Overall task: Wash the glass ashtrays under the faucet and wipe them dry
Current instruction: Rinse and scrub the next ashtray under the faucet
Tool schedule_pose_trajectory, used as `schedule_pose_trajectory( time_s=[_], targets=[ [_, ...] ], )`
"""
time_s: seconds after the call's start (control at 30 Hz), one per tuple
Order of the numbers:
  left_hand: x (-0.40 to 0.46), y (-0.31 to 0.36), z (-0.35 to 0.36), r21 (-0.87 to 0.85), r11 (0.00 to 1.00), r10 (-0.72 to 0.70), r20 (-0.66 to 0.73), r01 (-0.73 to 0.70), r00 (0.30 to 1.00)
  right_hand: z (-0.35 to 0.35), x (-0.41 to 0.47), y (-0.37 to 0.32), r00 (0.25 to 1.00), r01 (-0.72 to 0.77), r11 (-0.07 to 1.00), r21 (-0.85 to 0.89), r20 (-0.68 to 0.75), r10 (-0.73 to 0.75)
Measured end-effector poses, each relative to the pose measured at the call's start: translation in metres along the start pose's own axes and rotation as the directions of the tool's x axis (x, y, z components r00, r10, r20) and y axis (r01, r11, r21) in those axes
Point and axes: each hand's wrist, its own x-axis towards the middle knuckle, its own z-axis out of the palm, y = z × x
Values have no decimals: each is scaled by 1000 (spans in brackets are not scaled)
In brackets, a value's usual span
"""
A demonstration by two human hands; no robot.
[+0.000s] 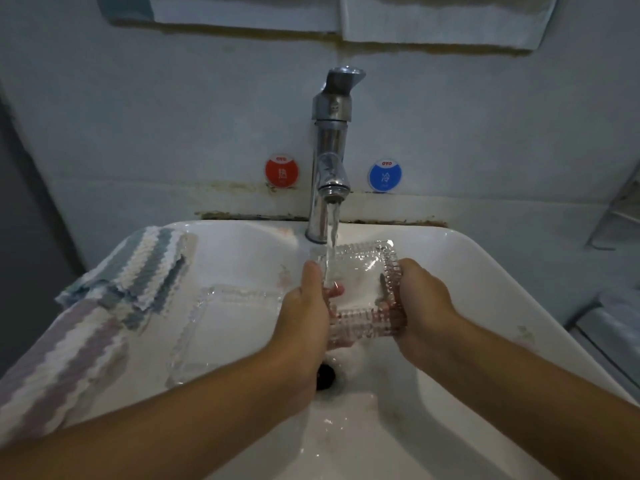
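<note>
Plainly, the fingers (337,291) of the left hand (304,306) curled around the left edge of a glass ashtray (360,289), and the right hand (420,299) gripped its right wall, under the faucet (330,150) stream above the sink (485,271). Wet, ridged glass looked heavy, slippery and breakable; opposite walls seemed the safest hold. Both forearms reached forward, converging. Another ashtray (221,327) lay left, beside a striped cloth (149,268).

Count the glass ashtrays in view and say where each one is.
2. One ashtray is held by both hands, left hand and right hand, under the running faucet. The other ashtray lies in the sink, left of the hands. None seems hidden.
</note>
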Motion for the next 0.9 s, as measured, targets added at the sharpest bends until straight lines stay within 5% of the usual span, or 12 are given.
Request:
schedule_pose_trajectory(
  time_s=[0.27,0.5,0.7,0.9],
  targets=[
    [9,18,-10,209,977,31,22,-35,999,-8,9,-21,938,-161,982,-102,294,184],
    [14,25,-16,474,878,-48,217,-62,975,-18,4,-39,860,24,864,-503,451,239],
    [19,22,-16,89,992,-108,210,91,972,-18,12,-27,895,55,886,-460,416,160],
    [14,24,-17,-228,935,-230,189,270,955,-16,7,-26,950,4,956,-292,301,88]
  ],
)
